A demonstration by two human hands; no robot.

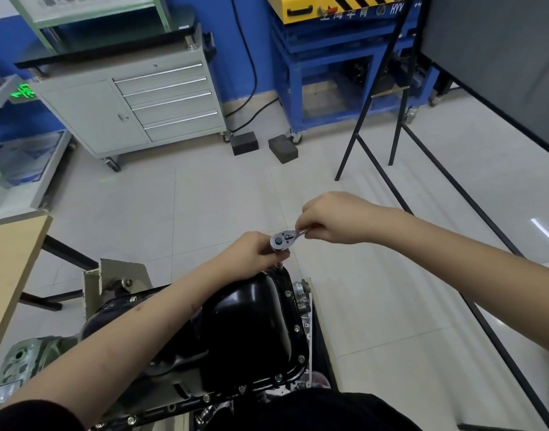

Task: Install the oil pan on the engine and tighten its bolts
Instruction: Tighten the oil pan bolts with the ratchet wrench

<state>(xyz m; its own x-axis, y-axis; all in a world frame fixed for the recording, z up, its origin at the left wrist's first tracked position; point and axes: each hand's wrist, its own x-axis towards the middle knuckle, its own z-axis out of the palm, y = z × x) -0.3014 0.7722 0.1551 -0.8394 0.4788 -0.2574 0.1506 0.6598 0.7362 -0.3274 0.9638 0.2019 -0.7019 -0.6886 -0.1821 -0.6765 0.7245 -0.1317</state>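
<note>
A glossy black oil pan (251,325) sits on the upturned engine (24,365), with several bolts along its flange (300,358). A chrome ratchet wrench (284,238) stands over the pan's far corner, its extension reaching down to a bolt there. My left hand (251,253) grips the ratchet's head and the extension from the left. My right hand (329,217) holds the ratchet's handle, which is mostly hidden inside the fingers.
A wooden table (9,269) stands at the left. A grey drawer cabinet (148,107) on castors, a blue steel bench (338,57) and two dark blocks (263,146) lie beyond. A black metal frame (400,169) runs along the right.
</note>
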